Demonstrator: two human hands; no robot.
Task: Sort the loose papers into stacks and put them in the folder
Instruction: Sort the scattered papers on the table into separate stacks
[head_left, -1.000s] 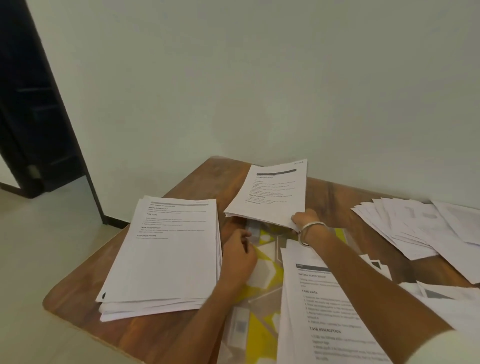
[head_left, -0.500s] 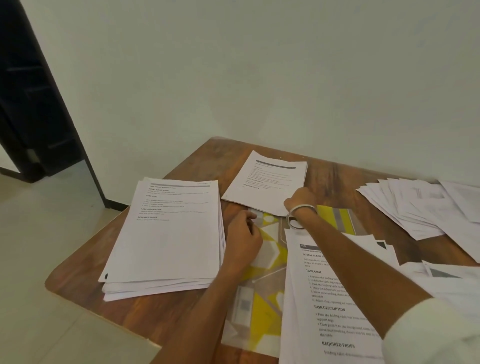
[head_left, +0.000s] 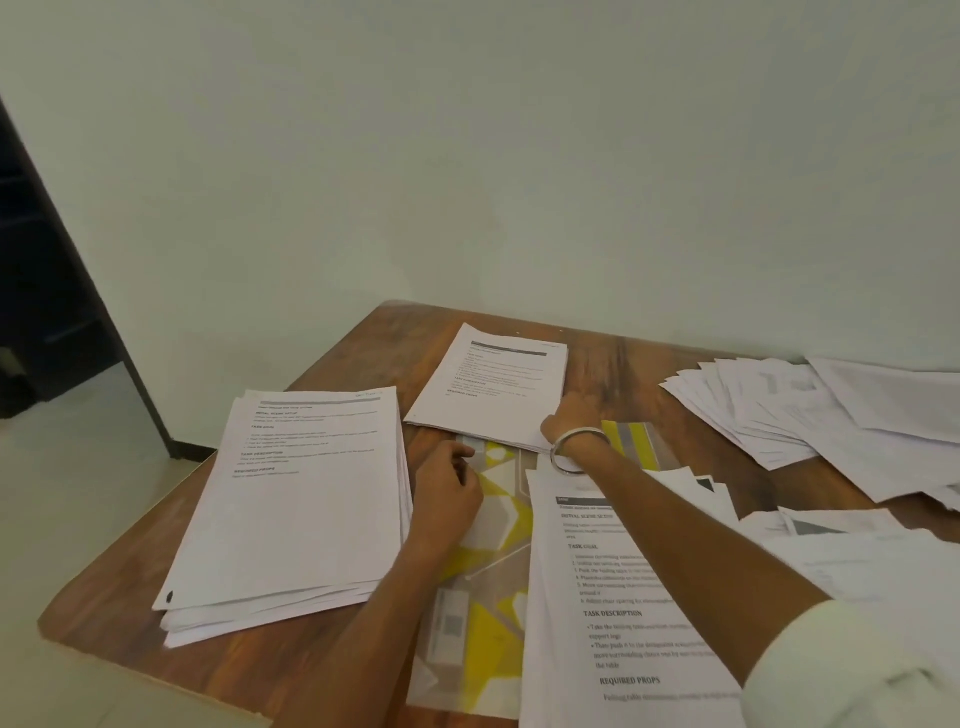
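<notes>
While the near end of the table (head_left: 130, 631) carried most of the sorted work, I read the moment from there outward. Nearest me, a printed stack (head_left: 613, 613) lay under my right forearm at the near edge, its headings legible, sheets slightly fanned. Beside it the folder (head_left: 493, 525) lay flat near the table's middle, a glossy plastic sleeve with yellow, grey and white geometric shapes, partly covered by paper. My left hand (head_left: 449, 493) rested on the folder with fingers curled in; I could not tell whether it pinched anything.

Toward the left edge sat the thick stack (head_left: 296, 499), squared fairly well, matte white sheets with a dark header bar. Farther on, my right hand (head_left: 569, 418), a metal bangle (head_left: 576, 447) on the wrist, held the near right corner of the small stack (head_left: 491, 389), fingers hidden beneath my wrist. A second before, that stack was lifted off the wood at a tilt; now it lay flat near the far edge, its near edge overlapping the folder. I judged that pile as just set down, so sorting was moving along, though nothing showed as being inside the folder yet.

Along the right edge, loose papers (head_left: 779, 415) were still spread in an untidy fan, thin and floppy, likely to slide on the smooth wood-grain top.
</notes>
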